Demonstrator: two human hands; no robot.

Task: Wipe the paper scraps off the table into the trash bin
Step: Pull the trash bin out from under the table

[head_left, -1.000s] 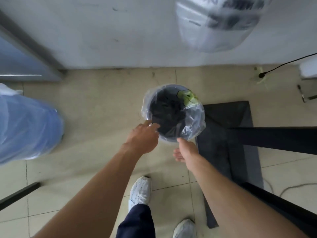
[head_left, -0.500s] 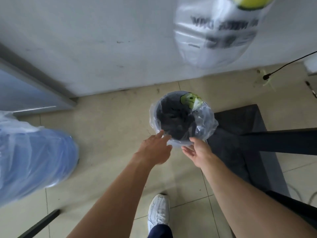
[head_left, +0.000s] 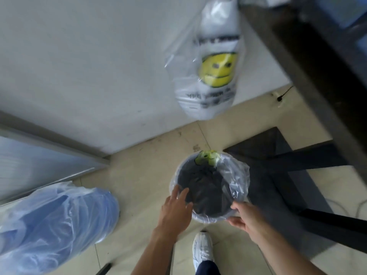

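The trash bin (head_left: 202, 216) is a round dark pail lined with a clear plastic bag, standing on the tiled floor below me. A green scrap (head_left: 207, 156) lies at its far rim. My left hand (head_left: 175, 210) grips the near-left rim, fingers curled over the edge. My right hand (head_left: 245, 218) pinches the near-right rim and liner. The dark table (head_left: 317, 92) runs along the upper right, seen from its edge; no paper scraps show clearly on it.
A white plastic bag with a yellow smiley (head_left: 216, 72) hangs by the table corner above the bin. A big blue plastic bag (head_left: 49, 225) sits on the floor at left. The table's dark base (head_left: 282, 161) spreads right of the bin. My white shoe (head_left: 202, 249) is below it.
The view has tilted up, bringing the table edge and the hanging bag into sight. Both hands stay on the bin's near rim; the left fingers now reach further over it.
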